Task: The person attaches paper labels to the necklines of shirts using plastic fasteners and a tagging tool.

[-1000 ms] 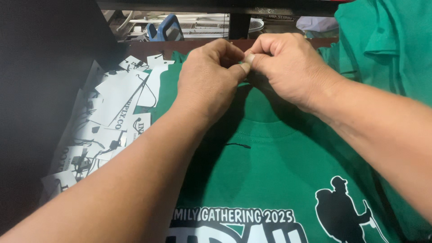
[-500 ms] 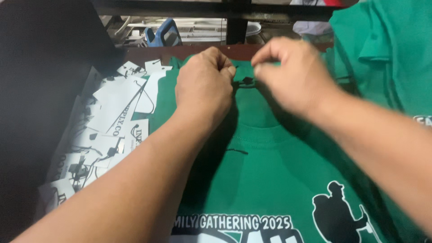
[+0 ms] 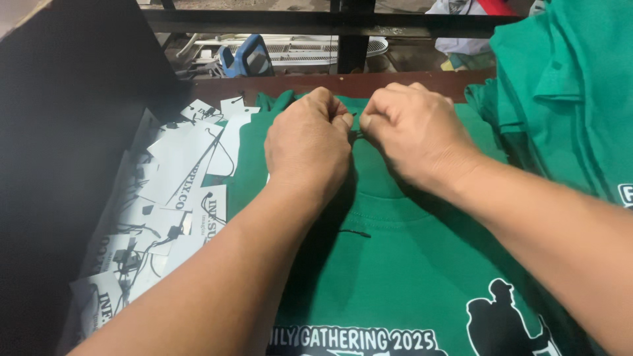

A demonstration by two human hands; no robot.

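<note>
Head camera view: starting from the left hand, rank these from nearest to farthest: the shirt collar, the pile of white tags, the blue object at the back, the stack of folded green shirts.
From the left hand:
1. Shirt collar, directly under the fingers.
2. Pile of white tags, to the left.
3. Blue object, behind the table edge, up left.
4. Stack of folded green shirts, far right, beyond the right hand.

Green shirt [image 3: 409, 264] — white lettering, black silhouette print — beside white tags [image 3: 165, 198] with black strings.

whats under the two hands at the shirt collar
The green shirt lies flat beneath the left hand and right hand, which are fisted together at its collar. Whatever they are pinching there is covered by the fingers.
</note>
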